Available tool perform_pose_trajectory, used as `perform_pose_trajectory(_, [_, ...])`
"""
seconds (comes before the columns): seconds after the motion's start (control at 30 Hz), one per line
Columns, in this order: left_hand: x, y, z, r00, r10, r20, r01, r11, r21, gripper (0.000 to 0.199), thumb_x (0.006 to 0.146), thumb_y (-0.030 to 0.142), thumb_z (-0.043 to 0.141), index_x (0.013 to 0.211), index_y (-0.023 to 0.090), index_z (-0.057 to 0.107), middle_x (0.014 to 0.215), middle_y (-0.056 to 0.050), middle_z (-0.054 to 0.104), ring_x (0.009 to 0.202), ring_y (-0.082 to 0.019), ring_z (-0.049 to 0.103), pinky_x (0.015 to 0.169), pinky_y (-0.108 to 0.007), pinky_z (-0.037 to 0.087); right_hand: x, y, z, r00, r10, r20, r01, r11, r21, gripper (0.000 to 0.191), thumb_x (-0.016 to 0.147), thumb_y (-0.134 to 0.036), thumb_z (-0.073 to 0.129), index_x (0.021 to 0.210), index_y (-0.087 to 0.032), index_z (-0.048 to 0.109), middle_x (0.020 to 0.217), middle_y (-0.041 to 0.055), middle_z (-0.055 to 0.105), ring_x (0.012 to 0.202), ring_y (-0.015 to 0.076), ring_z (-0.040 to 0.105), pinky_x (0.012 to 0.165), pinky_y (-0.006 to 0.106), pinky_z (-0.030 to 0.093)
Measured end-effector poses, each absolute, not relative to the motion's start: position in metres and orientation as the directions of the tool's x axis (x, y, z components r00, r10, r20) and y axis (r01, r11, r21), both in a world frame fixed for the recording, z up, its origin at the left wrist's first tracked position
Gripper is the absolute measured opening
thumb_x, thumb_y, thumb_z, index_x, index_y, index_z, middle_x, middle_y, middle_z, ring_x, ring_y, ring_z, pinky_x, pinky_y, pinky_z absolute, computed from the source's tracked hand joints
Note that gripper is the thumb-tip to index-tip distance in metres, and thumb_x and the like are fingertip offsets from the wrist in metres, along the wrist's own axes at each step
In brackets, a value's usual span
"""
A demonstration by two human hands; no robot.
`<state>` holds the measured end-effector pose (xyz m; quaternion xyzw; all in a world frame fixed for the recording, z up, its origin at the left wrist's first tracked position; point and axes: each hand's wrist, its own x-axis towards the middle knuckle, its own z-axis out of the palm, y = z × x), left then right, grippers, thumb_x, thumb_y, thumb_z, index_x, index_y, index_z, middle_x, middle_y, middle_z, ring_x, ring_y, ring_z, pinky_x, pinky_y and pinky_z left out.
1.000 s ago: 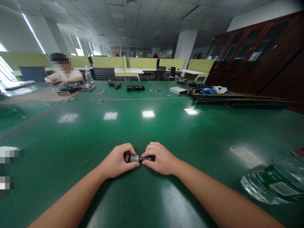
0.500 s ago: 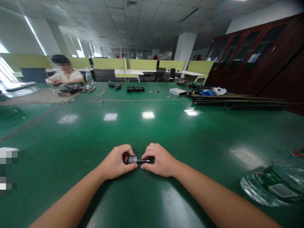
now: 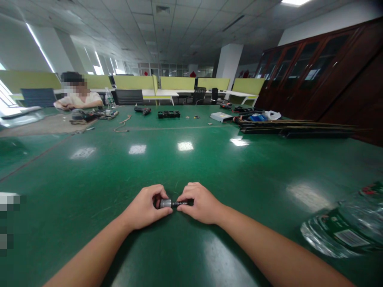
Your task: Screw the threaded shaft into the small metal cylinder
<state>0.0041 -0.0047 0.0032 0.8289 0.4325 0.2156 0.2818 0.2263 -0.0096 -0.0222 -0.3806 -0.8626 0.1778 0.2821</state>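
Fingers (image 3: 160,196) of the left hand (image 3: 145,207) are clenched around the silver end of a small metal cylinder (image 3: 165,203), while the right hand (image 3: 199,203) pinches the dark threaded shaft (image 3: 179,203) sticking out of it. Both hands rest on the green surface (image 3: 191,159), close together, with the part lying level between them, just above the surface. A clear plastic bottle (image 3: 347,229) lies on its side at the right edge. Far across, another person (image 3: 78,99) sits among scattered tools, near a black tray (image 3: 169,114) and long dark rails (image 3: 299,129).
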Motion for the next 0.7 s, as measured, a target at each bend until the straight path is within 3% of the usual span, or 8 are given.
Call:
perform_pose_trajectory(0.3, [0.0042,-0.0028,0.0008,0.526,0.842,0.12,0.604,-0.469,0.645,0.02,0.072,0.029,0.072,0.075,0.016,0.057,0.068,0.003,0.054,0.061,-0.012,0.048,0.055,-0.021,0.034,0.2266,-0.012,-0.021,-0.528,0.778,0.341,0.56,0.62,-0.549,0.019,0.078,-0.023,0.073,0.097,-0.021,0.075,0.085,0.0034,0.07,0.083,0.0178,0.058,0.077,0.032,0.042])
perform_pose_trajectory(0.53, [0.0033,-0.0031,0.0012,0.527,0.843,0.104,0.616,-0.464,0.637,0.022,0.073,0.032,0.072,0.076,0.016,0.058,0.068,0.003,0.053,0.061,-0.012,0.048,0.055,-0.022,0.034,0.2272,-0.014,-0.018,-0.5,0.8,0.332,0.573,0.593,-0.566,0.011,0.073,-0.018,0.072,0.084,-0.018,0.07,0.078,0.0019,0.067,0.079,0.0163,0.056,0.074,0.029,0.042])
perform_pose_trajectory(0.7, [0.0036,-0.0025,0.0003,0.526,0.845,0.102,0.616,-0.461,0.639,0.022,0.073,0.033,0.072,0.077,0.016,0.058,0.071,0.002,0.056,0.063,-0.013,0.049,0.057,-0.022,0.035,0.2261,-0.012,-0.0179,-0.502,0.791,0.35,0.573,0.607,-0.55,0.014,0.072,-0.026,0.075,0.081,-0.019,0.068,0.077,0.0009,0.065,0.077,0.0155,0.056,0.073,0.028,0.041])
